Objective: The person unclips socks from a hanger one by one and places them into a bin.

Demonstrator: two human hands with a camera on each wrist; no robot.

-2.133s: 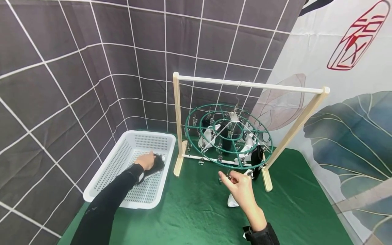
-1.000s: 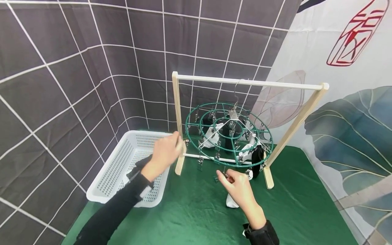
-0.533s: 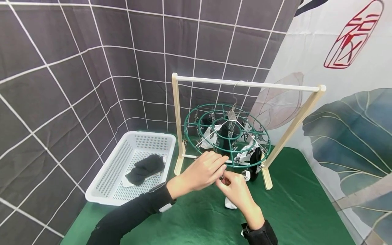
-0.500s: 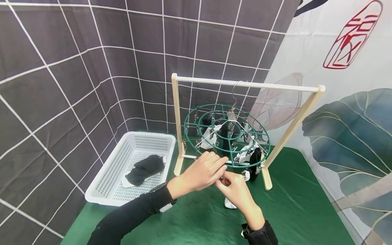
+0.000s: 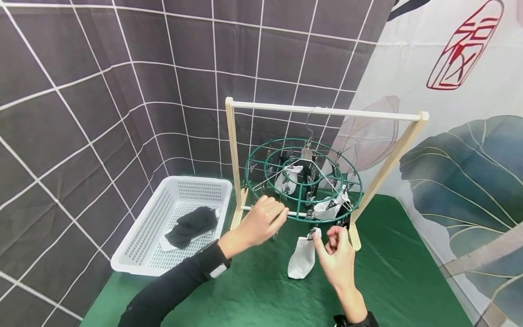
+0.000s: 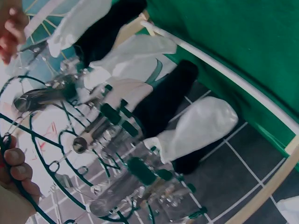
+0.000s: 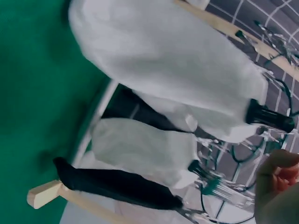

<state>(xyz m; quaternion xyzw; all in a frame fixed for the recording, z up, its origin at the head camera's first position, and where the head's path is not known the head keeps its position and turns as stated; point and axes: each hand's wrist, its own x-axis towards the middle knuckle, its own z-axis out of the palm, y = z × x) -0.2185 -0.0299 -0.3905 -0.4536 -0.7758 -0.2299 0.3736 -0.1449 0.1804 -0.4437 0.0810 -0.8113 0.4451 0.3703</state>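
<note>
A green round clip hanger carries several white and black socks on its clips. My left hand grips the hanger's near-left rim; in the left wrist view its fingers curl round the green ring. A white sock hangs from a metal clip at the near side. Just right of that clip is my right hand, its fingers loosely bent with nothing held between them. The same white sock fills the top of the right wrist view, with a black sock lower down.
The hanger hooks over the white bar of a wooden stand. To the left, a white perforated basket holds a dark sock and something white under it. Green cloth covers the table.
My left hand left the basket without the dark sock, reached my right hand, then moved to the rim. The hanger turned slightly, bringing the near white sock leftward. My right hand let go of the clip.
</note>
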